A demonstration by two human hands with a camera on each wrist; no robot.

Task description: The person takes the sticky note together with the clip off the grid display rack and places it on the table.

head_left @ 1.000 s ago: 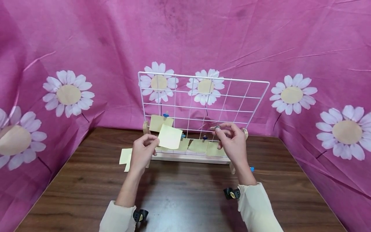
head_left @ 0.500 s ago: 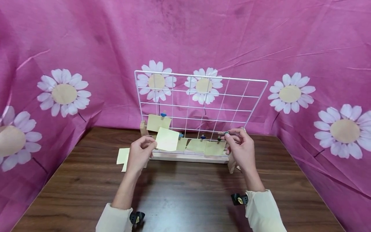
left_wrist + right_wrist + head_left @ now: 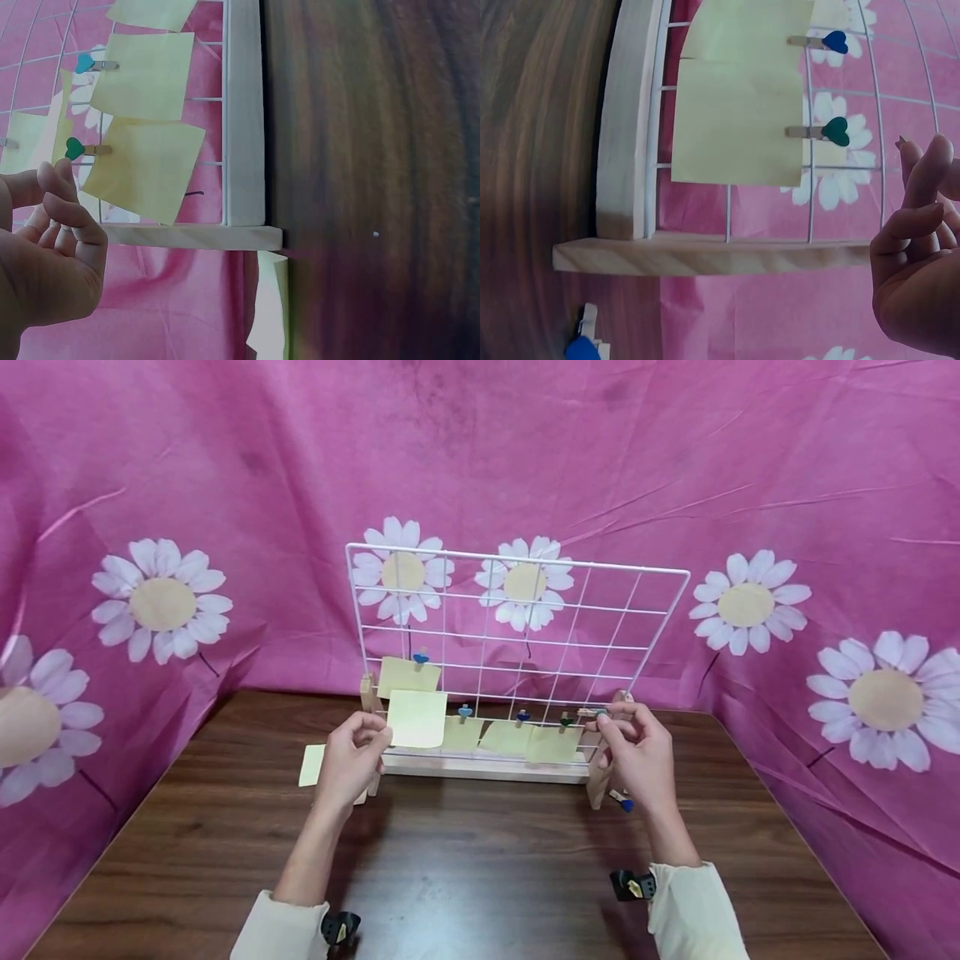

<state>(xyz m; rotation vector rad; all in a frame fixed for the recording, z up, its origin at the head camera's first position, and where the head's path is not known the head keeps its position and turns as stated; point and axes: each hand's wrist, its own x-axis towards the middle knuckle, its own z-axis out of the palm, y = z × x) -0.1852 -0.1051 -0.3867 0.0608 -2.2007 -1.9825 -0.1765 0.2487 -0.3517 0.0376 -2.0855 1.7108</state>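
My left hand [image 3: 351, 760] pinches a yellow sticky note [image 3: 417, 719] by its left edge, in front of the lower left of a white wire grid [image 3: 517, 557]. It partly covers a note [image 3: 405, 677] clipped higher up. Near the grid's lower right, my right hand [image 3: 641, 760] pinches a small wooden clothespin [image 3: 588, 712] with a greenish heart; in the right wrist view only its tip [image 3: 901, 142] shows past the fingers. More notes hang in the bottom row, one [image 3: 739, 124] under a clothespin with a green heart [image 3: 835, 131], another [image 3: 144, 75] under a light blue one [image 3: 86, 63].
Wooden feet [image 3: 597, 785] and a wooden base bar [image 3: 480, 767] carry the grid on a brown table [image 3: 480, 877]. Loose notes [image 3: 311, 766] lie left of the stand. A clothespin with a blue heart [image 3: 626, 804] lies to its right. Behind hangs a pink flowered cloth [image 3: 480, 443].
My left hand has moved left with the note, which now faces the camera more squarely. My right hand has moved right and down with the clothespin, uncovering the green-heart clothespin on the grid.
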